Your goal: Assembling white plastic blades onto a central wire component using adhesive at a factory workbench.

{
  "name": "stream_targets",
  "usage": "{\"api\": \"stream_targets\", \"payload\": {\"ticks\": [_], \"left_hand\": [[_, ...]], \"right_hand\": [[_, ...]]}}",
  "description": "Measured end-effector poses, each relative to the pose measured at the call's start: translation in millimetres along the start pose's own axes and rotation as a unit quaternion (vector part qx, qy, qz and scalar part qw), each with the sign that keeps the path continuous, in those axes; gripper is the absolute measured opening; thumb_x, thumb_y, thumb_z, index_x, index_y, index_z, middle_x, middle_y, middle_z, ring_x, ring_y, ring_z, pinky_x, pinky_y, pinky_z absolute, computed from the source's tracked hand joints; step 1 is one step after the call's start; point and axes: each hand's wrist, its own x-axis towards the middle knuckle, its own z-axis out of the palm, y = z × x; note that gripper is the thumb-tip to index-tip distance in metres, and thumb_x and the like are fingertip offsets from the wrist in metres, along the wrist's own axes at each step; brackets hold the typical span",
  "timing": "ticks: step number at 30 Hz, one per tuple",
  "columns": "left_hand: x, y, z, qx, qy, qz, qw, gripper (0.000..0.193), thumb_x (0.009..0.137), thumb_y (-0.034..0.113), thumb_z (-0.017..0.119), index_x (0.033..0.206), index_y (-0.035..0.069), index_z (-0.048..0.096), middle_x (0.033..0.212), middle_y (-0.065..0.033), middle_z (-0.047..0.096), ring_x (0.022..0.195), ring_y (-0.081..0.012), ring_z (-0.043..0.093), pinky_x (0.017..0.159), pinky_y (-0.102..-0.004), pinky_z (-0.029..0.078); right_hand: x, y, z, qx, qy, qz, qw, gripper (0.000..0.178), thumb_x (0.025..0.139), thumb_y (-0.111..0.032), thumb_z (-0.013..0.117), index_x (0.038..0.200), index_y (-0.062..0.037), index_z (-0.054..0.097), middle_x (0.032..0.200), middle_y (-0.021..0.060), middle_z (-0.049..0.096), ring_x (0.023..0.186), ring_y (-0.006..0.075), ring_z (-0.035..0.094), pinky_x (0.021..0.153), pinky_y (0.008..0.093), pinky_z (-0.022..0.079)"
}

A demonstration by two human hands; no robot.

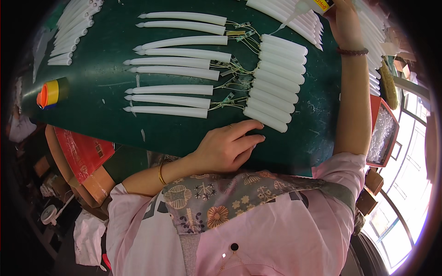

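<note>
My right hand (344, 25), reaching to the upper right, grips a glue bottle (317, 5) with a yellow, black and red label. Its clear tapered nozzle (294, 14) points down-left at the far end of a row of white tubes (276, 83) laid side by side. Thin wires and small circuit boards (229, 97) link these tubes to white flame-tipped candle sticks (170, 89) on their left. My left hand (229, 145) lies at the table's near side, fingers apart and holding nothing. Its index fingertip is at or just beside the nearest tube.
More white sticks lie at the far left (73, 34) and far right (294, 20) of the green table (184, 133). An orange and yellow tape roll (49, 94) sits near the left edge. Boxes stand beside the table, a red-lined one (85, 152) left and an orange one (383, 131) right.
</note>
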Motion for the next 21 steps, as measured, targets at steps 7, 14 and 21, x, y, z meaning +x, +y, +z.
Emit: {"api": "stream_targets", "payload": {"ticks": [7,14,21], "left_hand": [[0.8,0.2,-0.2,-0.001,0.004,0.002,1.0,0.032,0.078,-0.002,0.075,0.109,0.006,0.076,0.127,-0.0106,0.068,0.09,-0.0245,0.072,0.069,-0.0326,0.059],[0.4,0.5,-0.4,-0.003,0.004,0.009,1.0,0.032,0.078,-0.002,0.075,0.109,0.006,0.076,0.127,-0.0107,0.068,0.09,-0.0246,0.072,0.07,-0.0328,0.059],[1.5,2.3,-1.0,-0.008,0.0,0.007,1.0,0.026,0.083,0.003,0.074,0.11,0.007,0.074,0.126,-0.0094,0.066,0.091,-0.0271,0.072,0.073,-0.0356,0.059]], "right_hand": [[0.9,1.0,5.9,-0.017,0.059,0.012,0.998,0.044,0.102,-0.032,0.073,0.131,-0.0023,0.061,0.109,0.009,0.074,0.093,0.0191,0.074,0.079,0.0316,0.063],[-6.5,-6.5,-3.3,0.03,0.074,0.001,0.997,0.04,0.105,-0.035,0.067,0.131,-0.0046,0.061,0.108,0.0076,0.074,0.09,0.0171,0.075,0.073,0.0266,0.062],[-21.2,-2.6,-22.3,0.018,0.118,-0.008,0.993,0.035,0.107,-0.035,0.065,0.125,-0.0049,0.066,0.104,0.0059,0.074,0.086,0.0162,0.074,0.067,0.0267,0.059]]}}
